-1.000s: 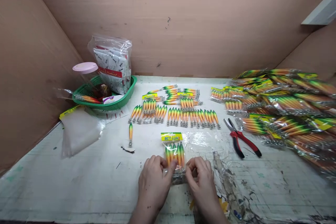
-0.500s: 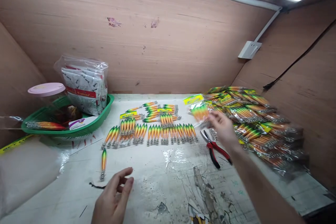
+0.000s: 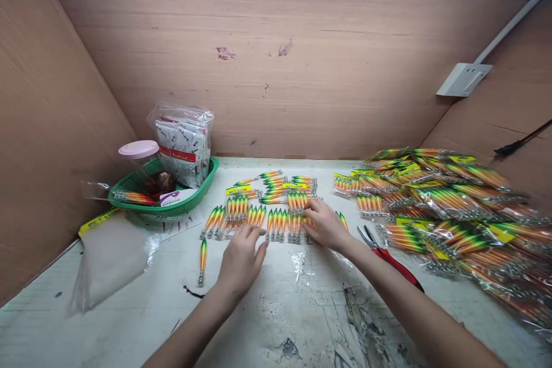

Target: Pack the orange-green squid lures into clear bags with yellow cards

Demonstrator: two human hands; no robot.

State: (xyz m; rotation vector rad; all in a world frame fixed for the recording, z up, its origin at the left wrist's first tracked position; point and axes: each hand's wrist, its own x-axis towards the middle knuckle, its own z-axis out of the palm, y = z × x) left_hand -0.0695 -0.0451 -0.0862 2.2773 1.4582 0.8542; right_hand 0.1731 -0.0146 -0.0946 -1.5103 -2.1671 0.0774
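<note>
My left hand hovers just in front of the row of squid jigs, its thumb apart from its curved fingers and nothing held. Over the right part of the row, my right hand has its fingers spread and bent down onto the jigs; whether they touch is unclear. The squid jigs have green, yellow and orange bodies with metal hook crowns. Bags with yellow header cards lie behind and partly over the row. One single squid jig lies left of my left hand. My right hand hides some jigs.
Bagged jigs are piled at the right. Red-handled pliers lie beside my right forearm. At the left stand a green basket with a pink-lidded jar and packets, and clear bags in front.
My right hand has let go of a bag of jigs by the right pile and come left over the row. The left hand has moved forward towards the row. The view has shifted.
</note>
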